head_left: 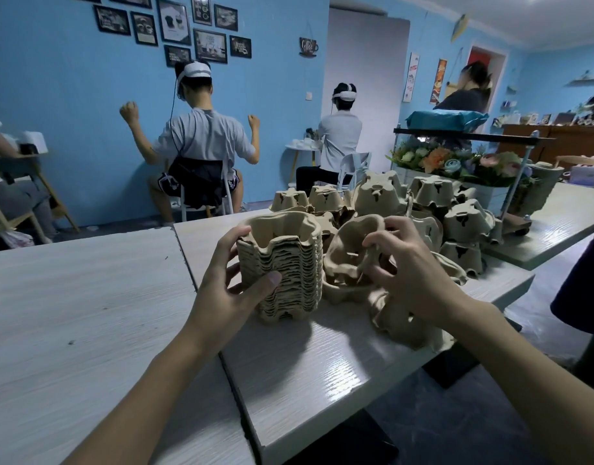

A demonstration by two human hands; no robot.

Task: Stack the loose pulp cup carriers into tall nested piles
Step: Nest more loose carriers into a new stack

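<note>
A tall nested pile of brown pulp cup carriers [290,266] stands on the white table [322,357]. My left hand [228,283] grips its left side, thumb across the front and fingers over the rim. Just to the right, my right hand [399,263] pinches the centre handle of a loose carrier [349,250] that lies tilted against the pile. More loose carriers [403,320] lie under my right wrist, and a heap of upturned carriers [423,209] fills the table behind.
A second white table [70,313] adjoins on the left with a narrow gap between. A cart with flowers [456,162] stands behind the heap at right. Two seated people with headsets face the blue wall; another person stands at far right.
</note>
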